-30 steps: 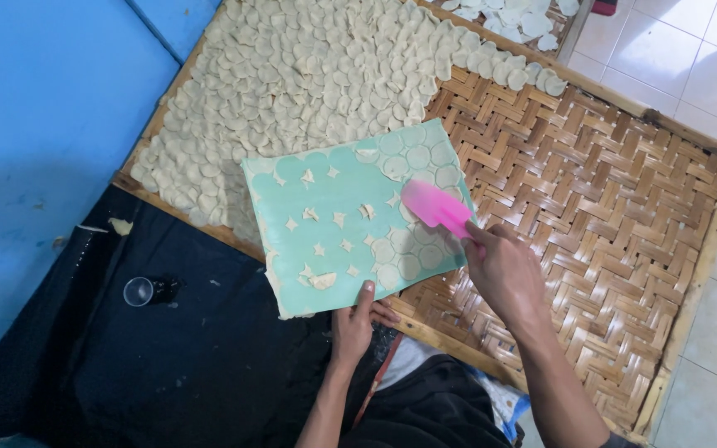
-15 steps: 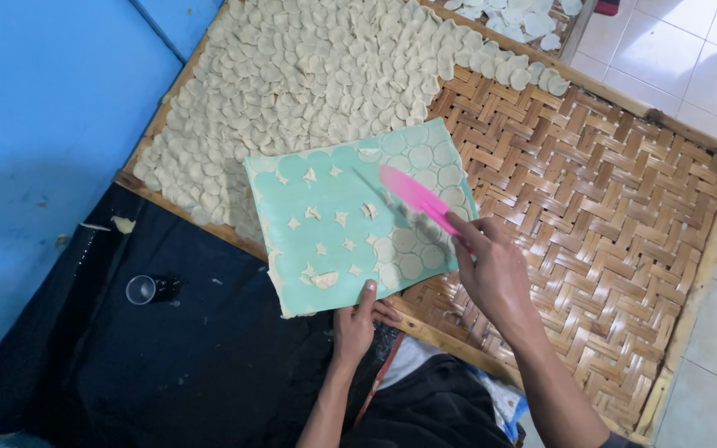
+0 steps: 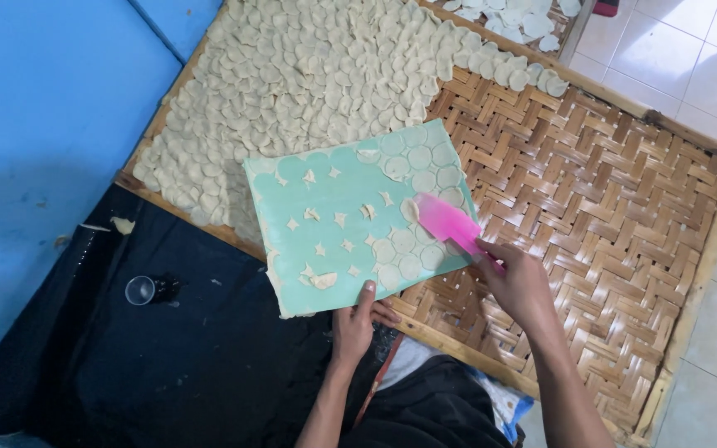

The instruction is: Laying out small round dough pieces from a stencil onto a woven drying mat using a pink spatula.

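Scraping step: right hand [image 3: 520,286] grips pink scraper [image 3: 448,222] under dough rounds [image 3: 408,245]; left hand [image 3: 357,319] pinches green board [image 3: 350,216]; next needs shallow push.

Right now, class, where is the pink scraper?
In the head view, the pink scraper is in the right hand, its blade on the green board's right edge among dough discs.

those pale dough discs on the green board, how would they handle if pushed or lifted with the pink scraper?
Probably soft and floppy: the dough discs look very thin, lying flat on the green board. Likely a bit sticky, since the right hand works the pink scraper under them. Light and tear-prone, judging by the small scraps left on the board.
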